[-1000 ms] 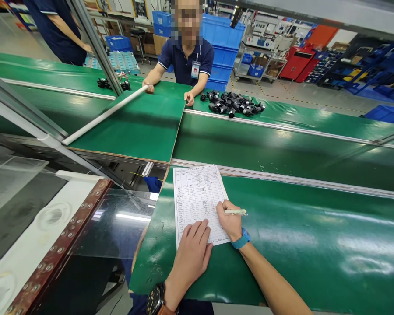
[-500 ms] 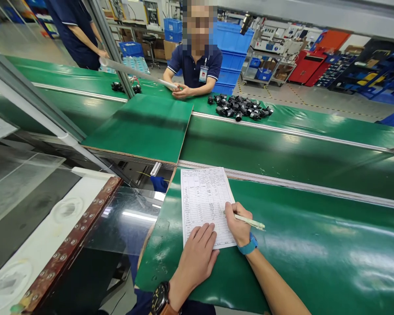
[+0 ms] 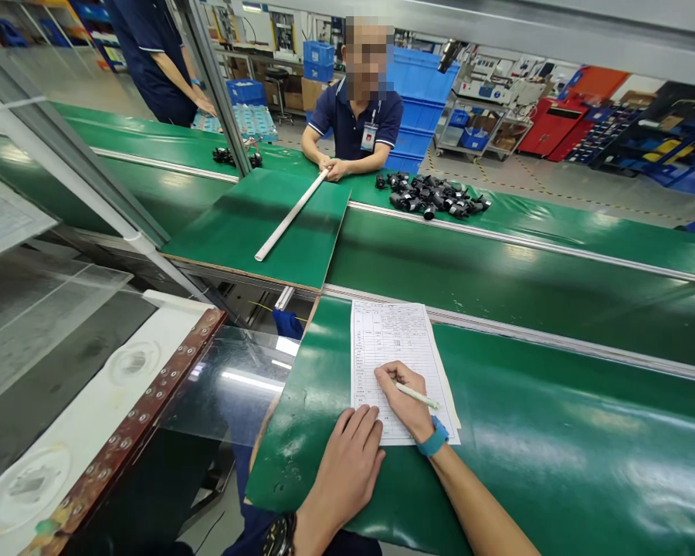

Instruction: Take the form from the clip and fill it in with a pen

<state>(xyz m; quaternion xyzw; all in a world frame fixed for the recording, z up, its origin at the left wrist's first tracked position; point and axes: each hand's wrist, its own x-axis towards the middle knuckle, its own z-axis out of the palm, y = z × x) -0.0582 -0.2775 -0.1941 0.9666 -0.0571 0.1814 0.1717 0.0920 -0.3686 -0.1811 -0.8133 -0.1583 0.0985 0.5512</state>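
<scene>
Grasped between the fingers and thumb of the right hand [image 3: 404, 398]: pale pen [image 3: 420, 397], slanted with rear end outward to the right; writing tip hidden by the fingers, contact with paper impossible to tell; located beneath both hands, flat on the green worktop [image 3: 556, 432]: printed form [image 3: 391, 351], with the edge of a further sheet [image 3: 455, 413] exposed along the right side; laid palm-down in released position, fingers over the lower left of the form: left hand [image 3: 347, 455]; worn at the right wrist: blue band [image 3: 434, 439]; worn at the left wrist: dark watch [image 3: 279, 534]; positioned opposite: co-worker [image 3: 356, 123], both hands around one end of a white tube [image 3: 289, 218] extending over a green panel [image 3: 225, 216]; heaped alongside: black parts [image 3: 434, 194]
</scene>
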